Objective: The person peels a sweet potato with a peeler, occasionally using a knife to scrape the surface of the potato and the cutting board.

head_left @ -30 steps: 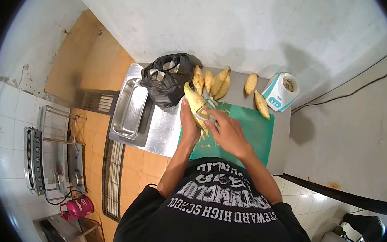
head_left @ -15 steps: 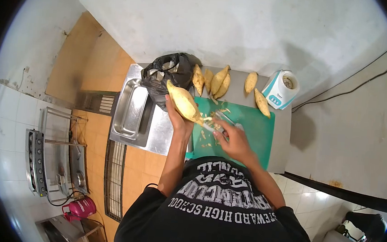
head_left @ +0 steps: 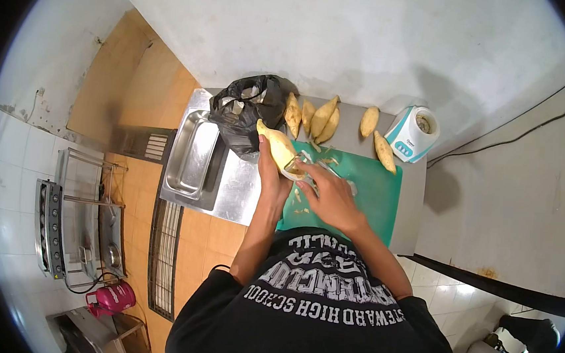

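My left hand [head_left: 272,174] is wrapped round a large pale yellow root [head_left: 277,145], holding it tilted over the left edge of the green cutting board [head_left: 373,203]. Against the root's lower right end, my right hand [head_left: 326,192] holds a peeler [head_left: 291,166], partly hidden by the fingers. Peel scraps [head_left: 297,196] lie on the board below and beside the hands. A blade-like clear or metal object on the board behind my right hand is hard to make out.
Behind the root stands a black plastic bag [head_left: 251,111]. Several unpeeled roots [head_left: 324,117] lie along the wall, with two more [head_left: 384,151] near a white and teal blender base [head_left: 414,135]. A steel sink [head_left: 193,153] is at left.
My right hand and the peeler have moved up and left onto the root's end. The root appears slightly further right, and the whole view has shifted a little.
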